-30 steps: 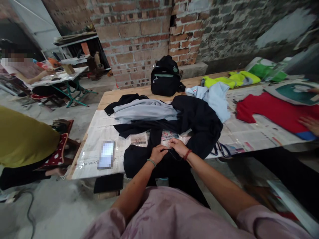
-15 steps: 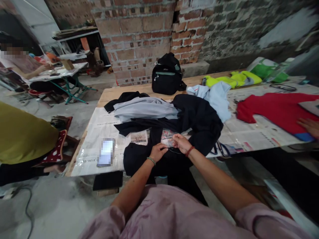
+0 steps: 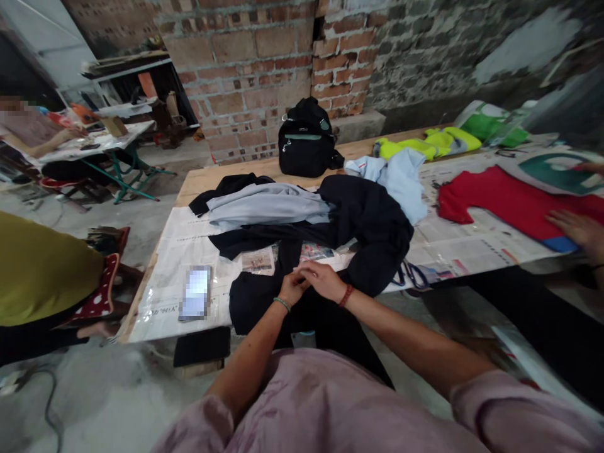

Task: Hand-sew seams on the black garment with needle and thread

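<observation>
My left hand (image 3: 293, 287), with a green beaded bracelet, is closed, its fingertips pinched together above the black garment (image 3: 255, 305) at the table's near edge. My right hand (image 3: 323, 280), wearing a red beaded bracelet, reaches across and meets it, fingers also closed. Whatever the fingers pinch is too small or hidden to make out. More black cloth (image 3: 365, 207) lies bunched just beyond my hands. A light grey garment (image 3: 268, 204) rests on top of the dark pile.
Left of my hands lies a phone (image 3: 195, 292); dark-handled scissors (image 3: 413, 275) lie at right. Behind the pile stands a black backpack (image 3: 306, 141). At right, another person's hand (image 3: 573, 226) rests on a red garment (image 3: 495, 198), near a green iron-like object (image 3: 552, 171).
My right hand has moved left and down and now meets my left hand. At right, the green iron-like object has come into view over the red garment.
</observation>
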`<state>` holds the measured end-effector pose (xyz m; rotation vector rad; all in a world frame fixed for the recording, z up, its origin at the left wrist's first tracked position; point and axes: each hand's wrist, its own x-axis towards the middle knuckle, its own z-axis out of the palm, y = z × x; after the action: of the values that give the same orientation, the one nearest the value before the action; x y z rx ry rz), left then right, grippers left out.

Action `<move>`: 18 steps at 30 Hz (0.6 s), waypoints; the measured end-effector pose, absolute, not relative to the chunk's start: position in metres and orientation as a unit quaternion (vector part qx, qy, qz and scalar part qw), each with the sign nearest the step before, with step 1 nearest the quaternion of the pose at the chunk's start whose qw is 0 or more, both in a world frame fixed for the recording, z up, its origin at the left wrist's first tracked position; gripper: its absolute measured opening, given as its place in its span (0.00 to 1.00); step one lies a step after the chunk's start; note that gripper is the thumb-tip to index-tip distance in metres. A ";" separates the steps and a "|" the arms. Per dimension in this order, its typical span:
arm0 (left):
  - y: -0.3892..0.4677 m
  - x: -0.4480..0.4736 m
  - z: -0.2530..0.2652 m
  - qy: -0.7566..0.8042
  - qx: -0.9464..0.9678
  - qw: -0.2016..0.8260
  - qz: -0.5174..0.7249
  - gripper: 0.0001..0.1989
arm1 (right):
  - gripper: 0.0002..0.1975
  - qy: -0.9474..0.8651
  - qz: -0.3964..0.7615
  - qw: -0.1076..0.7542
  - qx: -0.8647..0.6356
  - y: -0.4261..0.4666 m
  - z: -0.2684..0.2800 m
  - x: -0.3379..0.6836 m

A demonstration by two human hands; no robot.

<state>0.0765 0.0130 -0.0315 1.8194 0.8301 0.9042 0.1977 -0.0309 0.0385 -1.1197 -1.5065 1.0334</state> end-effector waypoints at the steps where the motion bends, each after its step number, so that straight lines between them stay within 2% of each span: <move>1: 0.013 0.076 -0.032 0.334 0.737 0.458 0.368 0.04 | 0.08 -0.711 0.371 0.411 -0.434 -0.034 0.039 0.201; 4: 0.014 0.076 -0.032 0.332 0.745 0.448 0.366 0.04 | 0.14 -0.875 0.230 0.244 -0.348 -0.034 0.038 0.222; 6: 0.013 0.077 -0.030 0.338 0.752 0.436 0.361 0.03 | 0.15 -0.906 0.149 0.198 -0.344 -0.027 0.037 0.242; 13: 0.010 0.078 -0.026 0.364 0.754 0.423 0.347 0.03 | 0.14 -0.907 0.005 0.161 -0.388 0.003 0.047 0.309; 18: 0.011 0.078 -0.027 0.362 0.758 0.422 0.341 0.03 | 0.15 -0.876 -0.058 0.174 -0.446 0.015 0.063 0.342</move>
<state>0.0778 0.0108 -0.0268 1.8971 0.9076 0.8545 0.3421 0.0147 0.0627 -1.2657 -2.4834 -0.1631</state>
